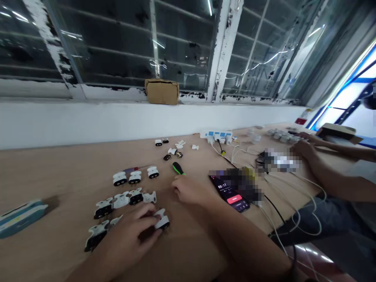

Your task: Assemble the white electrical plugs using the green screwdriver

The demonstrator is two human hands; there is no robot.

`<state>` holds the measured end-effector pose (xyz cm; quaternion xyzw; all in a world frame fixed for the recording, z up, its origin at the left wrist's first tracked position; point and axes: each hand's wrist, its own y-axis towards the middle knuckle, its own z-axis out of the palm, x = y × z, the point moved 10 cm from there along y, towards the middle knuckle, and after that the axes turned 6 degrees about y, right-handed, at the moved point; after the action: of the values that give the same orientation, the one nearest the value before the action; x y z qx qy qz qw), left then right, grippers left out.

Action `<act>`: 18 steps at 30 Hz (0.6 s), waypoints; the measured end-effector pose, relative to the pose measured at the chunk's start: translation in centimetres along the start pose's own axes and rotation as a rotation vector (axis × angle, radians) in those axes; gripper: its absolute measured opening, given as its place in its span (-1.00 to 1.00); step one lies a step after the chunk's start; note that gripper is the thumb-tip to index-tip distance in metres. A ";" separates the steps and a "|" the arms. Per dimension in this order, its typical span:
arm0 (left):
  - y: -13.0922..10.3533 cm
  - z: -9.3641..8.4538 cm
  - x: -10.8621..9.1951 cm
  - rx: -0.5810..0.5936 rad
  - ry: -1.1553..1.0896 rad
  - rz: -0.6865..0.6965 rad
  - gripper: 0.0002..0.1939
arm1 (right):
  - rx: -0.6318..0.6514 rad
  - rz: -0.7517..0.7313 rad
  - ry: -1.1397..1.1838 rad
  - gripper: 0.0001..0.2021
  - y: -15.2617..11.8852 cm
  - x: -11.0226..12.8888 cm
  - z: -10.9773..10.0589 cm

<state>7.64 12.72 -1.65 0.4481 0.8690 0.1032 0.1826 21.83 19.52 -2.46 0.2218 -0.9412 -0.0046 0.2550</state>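
Note:
My left hand (133,229) holds a small white-and-black plug (162,220) between thumb and fingers, its pins pointing down near the table. My right hand (188,190) is closed at the lower end of a black-and-green screwdriver (178,168), whose handle shows beyond the fingers. Left of the hands, white-and-black plug pieces lie in rows, with an opened plug (103,207) and a white cover (121,199) among them. Behind these stand several closed plugs (134,177) beside a thinner screwdriver (132,169). My left hand partly covers the nearest row.
Loose plug parts (176,152) lie farther back. A phone (229,192) with a running timer lies right of my right arm. Beyond are a white power strip (216,136) and cables. A co-worker's arms (320,164) reach in at right. A blue-green package (23,217) lies at far left.

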 end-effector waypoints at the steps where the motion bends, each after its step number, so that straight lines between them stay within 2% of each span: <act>1: 0.0 0.0 -0.1 0.006 0.000 -0.002 -0.82 | -0.001 -0.005 -0.006 -0.82 0.0 0.1 0.1; 8: 0.1 -0.9 -0.6 0.030 -0.020 -0.075 -0.85 | 0.019 0.002 0.104 -0.81 -0.2 0.8 0.8; 15: -0.2 -0.4 -0.4 0.056 0.001 -0.064 -0.86 | 0.232 -0.079 0.371 -0.89 -0.6 3.5 2.4; 18: -0.2 -0.3 -0.3 0.067 -0.015 -0.068 -0.86 | 0.281 -0.103 0.436 -0.91 -0.8 4.0 3.1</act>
<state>7.52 12.35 -1.34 0.4247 0.8853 0.0645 0.1778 17.52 16.82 -3.34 0.2984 -0.8429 0.1611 0.4178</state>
